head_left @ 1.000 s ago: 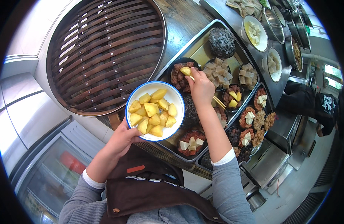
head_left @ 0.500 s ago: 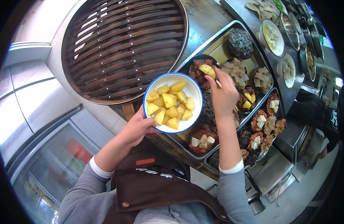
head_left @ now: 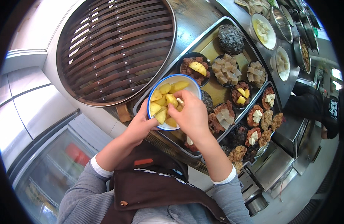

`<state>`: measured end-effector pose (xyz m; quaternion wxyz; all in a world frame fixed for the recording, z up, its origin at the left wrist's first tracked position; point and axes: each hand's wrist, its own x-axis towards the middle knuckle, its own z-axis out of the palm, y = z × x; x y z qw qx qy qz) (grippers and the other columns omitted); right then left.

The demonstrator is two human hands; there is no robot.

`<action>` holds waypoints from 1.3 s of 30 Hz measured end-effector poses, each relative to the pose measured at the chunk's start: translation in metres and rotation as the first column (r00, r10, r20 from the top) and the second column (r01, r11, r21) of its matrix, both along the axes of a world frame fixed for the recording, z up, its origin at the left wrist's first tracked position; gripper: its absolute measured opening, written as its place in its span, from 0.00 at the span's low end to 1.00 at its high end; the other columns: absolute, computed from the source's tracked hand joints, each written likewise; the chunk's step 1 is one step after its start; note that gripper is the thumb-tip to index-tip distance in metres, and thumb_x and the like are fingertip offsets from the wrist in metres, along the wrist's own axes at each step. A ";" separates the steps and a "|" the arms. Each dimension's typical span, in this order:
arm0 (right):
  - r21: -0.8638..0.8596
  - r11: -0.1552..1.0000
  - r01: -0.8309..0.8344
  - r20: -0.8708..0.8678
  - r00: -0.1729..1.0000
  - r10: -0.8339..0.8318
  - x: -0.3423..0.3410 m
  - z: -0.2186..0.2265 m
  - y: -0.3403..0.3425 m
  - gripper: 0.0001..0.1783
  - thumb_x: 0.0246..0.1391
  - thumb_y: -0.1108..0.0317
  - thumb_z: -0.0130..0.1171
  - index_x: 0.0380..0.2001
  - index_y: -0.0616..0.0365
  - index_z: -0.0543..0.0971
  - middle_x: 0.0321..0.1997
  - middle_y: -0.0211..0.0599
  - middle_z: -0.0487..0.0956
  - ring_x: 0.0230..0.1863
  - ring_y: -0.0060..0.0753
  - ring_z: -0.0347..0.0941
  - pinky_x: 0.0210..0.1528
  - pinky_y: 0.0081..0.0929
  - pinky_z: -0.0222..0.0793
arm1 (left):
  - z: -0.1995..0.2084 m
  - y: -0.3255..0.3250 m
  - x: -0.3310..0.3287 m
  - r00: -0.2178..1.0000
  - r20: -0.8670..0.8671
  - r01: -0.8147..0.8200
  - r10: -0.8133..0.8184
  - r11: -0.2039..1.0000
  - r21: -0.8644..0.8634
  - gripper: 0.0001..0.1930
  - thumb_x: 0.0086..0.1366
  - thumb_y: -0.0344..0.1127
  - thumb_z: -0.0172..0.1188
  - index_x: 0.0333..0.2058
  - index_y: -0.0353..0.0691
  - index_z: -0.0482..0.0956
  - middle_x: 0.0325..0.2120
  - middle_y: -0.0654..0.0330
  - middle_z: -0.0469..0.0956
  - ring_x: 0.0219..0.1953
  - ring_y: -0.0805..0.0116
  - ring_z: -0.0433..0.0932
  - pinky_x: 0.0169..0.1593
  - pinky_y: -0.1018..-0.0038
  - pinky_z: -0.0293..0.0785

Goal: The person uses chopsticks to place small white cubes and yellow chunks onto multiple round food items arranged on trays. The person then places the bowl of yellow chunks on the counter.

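You have just set a yellow wedge down: half a second ago your right hand carried it above the dark meat chunks, and now it lies on them by itself, in a black bowl on the metal tray. For the work in hand, I judge that this bowl now has its first visible piece, whereas the smaller meat bowl to its right shows three. Your right hand has moved back into the white bowl with the blue rim, which holds the remaining potato-like pieces in front of you, overlapping the tray's near edge. Your left hand grips that bowl at its lower left side. Your right fingers are bunched narrow among the pieces; whether they have closed on one, I cannot tell. The chopsticks you had in that hand are hard to find, with only a pale bit showing by the fingers. Your right hand partly hides a dark lump, your right forearm covers some of a meat portion lower down, and a co-worker is cut off at the right rim.
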<state>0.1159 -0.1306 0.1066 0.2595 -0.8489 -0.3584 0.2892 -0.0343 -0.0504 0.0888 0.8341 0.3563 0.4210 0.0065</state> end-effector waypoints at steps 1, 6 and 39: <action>-0.010 1.000 0.010 0.014 1.000 -0.009 -0.002 -0.003 -0.001 0.16 0.45 0.64 0.65 0.36 0.62 0.78 0.36 0.47 0.81 0.38 0.48 0.79 0.40 0.37 0.74 | -0.003 0.000 -0.002 1.000 -0.007 0.018 -0.018 1.000 -0.003 0.41 0.52 0.20 0.51 0.66 0.44 0.50 0.55 0.60 0.67 0.50 0.71 0.72 0.42 0.78 0.76; -0.162 0.987 -0.003 0.019 1.000 0.006 -0.006 -0.003 0.001 0.17 0.46 0.62 0.63 0.37 0.62 0.78 0.35 0.48 0.81 0.35 0.51 0.79 0.39 0.40 0.74 | -0.006 -0.005 -0.004 0.999 -0.043 0.009 -0.010 0.999 -0.035 0.40 0.55 0.21 0.51 0.67 0.46 0.48 0.55 0.59 0.67 0.51 0.69 0.74 0.42 0.75 0.79; 0.100 0.949 0.298 -0.227 0.936 -0.270 0.037 0.012 0.001 0.07 0.50 0.71 0.65 0.32 0.62 0.80 0.28 0.35 0.82 0.26 0.21 0.76 0.30 0.20 0.70 | -0.002 0.019 -0.026 0.990 -0.058 -0.137 0.129 0.974 -0.182 0.37 0.54 0.18 0.49 0.64 0.41 0.52 0.57 0.54 0.66 0.55 0.60 0.73 0.51 0.64 0.77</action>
